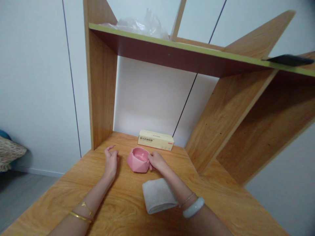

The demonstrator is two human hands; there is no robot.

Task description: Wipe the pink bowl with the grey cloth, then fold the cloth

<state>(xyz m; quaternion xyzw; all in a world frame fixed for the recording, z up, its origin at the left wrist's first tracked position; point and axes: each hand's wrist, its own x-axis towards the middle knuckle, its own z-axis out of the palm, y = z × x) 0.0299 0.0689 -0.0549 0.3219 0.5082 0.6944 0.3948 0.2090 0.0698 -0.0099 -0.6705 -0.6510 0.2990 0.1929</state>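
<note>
A pink faceted bowl [138,160] stands on the wooden desk [118,209], tilted slightly toward me. My right hand [156,160] grips its right side, fingers curled round the rim. My left hand [110,160] rests on the desk just left of the bowl, apart from it, with fingers loosely curled and nothing in them. A folded grey cloth [157,195] lies on the desk in front of the bowl, beside my right forearm.
A long cream box with red print [155,140] lies behind the bowl against the white wall. An upper shelf [172,46] carries crumpled clear plastic [142,24] and a dark flat object [290,60]. Slanted wooden panels [228,111] rise at the right.
</note>
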